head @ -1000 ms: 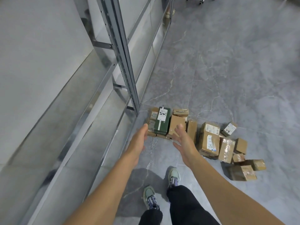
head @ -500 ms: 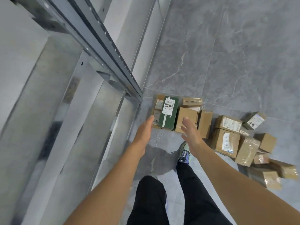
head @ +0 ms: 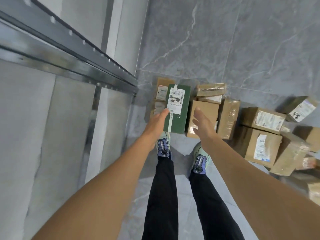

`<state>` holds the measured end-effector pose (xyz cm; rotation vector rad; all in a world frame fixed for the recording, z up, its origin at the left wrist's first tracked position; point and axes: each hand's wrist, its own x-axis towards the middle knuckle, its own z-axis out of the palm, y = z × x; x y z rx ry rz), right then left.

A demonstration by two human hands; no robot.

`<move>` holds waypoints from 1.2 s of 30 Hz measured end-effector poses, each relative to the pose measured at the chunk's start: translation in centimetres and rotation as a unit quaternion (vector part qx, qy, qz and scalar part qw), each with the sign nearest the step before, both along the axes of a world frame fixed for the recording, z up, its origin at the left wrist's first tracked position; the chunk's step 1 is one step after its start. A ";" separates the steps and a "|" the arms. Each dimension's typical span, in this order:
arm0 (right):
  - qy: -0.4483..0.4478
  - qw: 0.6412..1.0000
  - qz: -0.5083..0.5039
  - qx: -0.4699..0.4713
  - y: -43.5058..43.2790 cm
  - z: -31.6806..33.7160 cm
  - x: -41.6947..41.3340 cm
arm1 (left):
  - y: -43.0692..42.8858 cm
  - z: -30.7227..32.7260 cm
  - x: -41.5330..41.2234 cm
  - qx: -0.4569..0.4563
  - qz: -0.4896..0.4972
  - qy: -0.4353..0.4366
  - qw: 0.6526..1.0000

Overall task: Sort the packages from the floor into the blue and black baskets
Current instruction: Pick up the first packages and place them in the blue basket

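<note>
Both hands reach down toward a cluster of packages on the grey marbled floor [head: 225,40]. The left hand [head: 156,124] is spread flat with fingers straight, its fingertips at the left edge of a green box [head: 179,111] that bears a white label; whether they touch it cannot be told. The right hand [head: 204,126] is also open, fingers straight and slightly apart, held over a plain brown cardboard box [head: 206,106] that sits just to the right of the green one. Neither hand holds anything. Behind these lies a flat taped package [head: 211,88], and a taller taped box [head: 228,118] stands beside the brown one. Further right are more cardboard packages, among them two labelled boxes [head: 263,119] [head: 259,148] and a small tilted one [head: 302,108]. A metal rack [head: 83,54] runs along the left, and the person's two shoes [head: 163,147] stand just in front of the boxes.
</note>
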<state>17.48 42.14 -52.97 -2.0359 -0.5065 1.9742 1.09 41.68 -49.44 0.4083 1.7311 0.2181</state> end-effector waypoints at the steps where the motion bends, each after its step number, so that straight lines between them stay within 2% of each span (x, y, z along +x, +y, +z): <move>1: 0.001 1.000 0.002 -0.006 0.5 -1.6 -0.4 | 0.8 -1.7 -0.3 -0.002 0.002 -0.001 1.000; 4: 0.009 1.000 -0.002 -0.029 1.2 -6.7 -1.7 | 2.3 -7.4 -1.2 -0.003 -0.018 -0.002 1.000; 10: -0.012 1.000 0.006 -0.017 2.3 -13.8 -3.9 | 3.7 -16.2 -1.9 -0.018 -0.041 0.015 0.999; 16: -0.064 0.998 -0.016 -0.004 0.6 -22.0 -4.5 | 4.0 -20.6 -2.3 -0.029 -0.013 0.012 0.999; 20: -0.062 0.997 -0.038 -0.004 -0.1 -22.4 -5.0 | 4.0 -22.0 -2.7 -0.035 0.001 -0.005 0.999; 26: -0.065 0.997 -0.004 -0.031 2.1 -19.6 -6.4 | 4.1 -23.6 -3.9 -0.034 0.007 -0.037 0.999; 29: -0.058 0.997 -0.027 -0.035 2.8 -19.9 -6.3 | 3.8 -24.2 -4.2 -0.033 0.007 -0.056 0.998; 36: -0.038 0.998 -0.029 -0.038 2.6 -17.3 -6.2 | 2.6 -22.1 -5.1 -0.019 0.027 -0.077 0.996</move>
